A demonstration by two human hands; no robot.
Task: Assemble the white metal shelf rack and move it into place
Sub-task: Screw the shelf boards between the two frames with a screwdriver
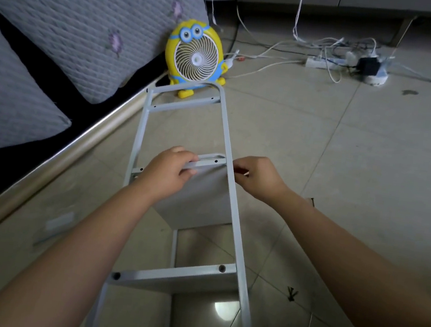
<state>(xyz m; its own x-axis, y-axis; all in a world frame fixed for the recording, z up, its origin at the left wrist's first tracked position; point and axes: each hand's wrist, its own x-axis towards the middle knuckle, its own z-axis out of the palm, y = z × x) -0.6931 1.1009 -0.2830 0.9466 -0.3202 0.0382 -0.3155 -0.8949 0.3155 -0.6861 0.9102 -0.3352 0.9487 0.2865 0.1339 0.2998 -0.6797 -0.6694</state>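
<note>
the white rack frame (227,137) lies tilted out in front of me, its long axis running straight away from my body toward the yellow fan (194,57), the rounded far end just in front of the fan's feet and the near end passing down between my forearms. to the left the room is tight – the metal trim (75,146) of the sofa base runs slantwise close beside the left rail, with grey quilted cushions (76,24) above it. to the right the tiled floor (346,152) lies open and wide beside the right rail; the power strip (321,62) and its tangle of white cables (277,48) sit well apart near the far wall, and a few small dark bits (291,293) lie on the tiles near my right forearm. a shelf panel (199,196) hangs in the middle of the frame, between the two rails, its face toward me. my left hand (170,168) grips the panel's upper lip, fingers curled over it and thumb under. my right hand (259,177) sits at the outer side of the right rail, thumb and forefinger pinched on a small piece (240,170) – i cannot tell what it is. a lower crossbar (168,274) with two holes spans the rails nearer me
</note>
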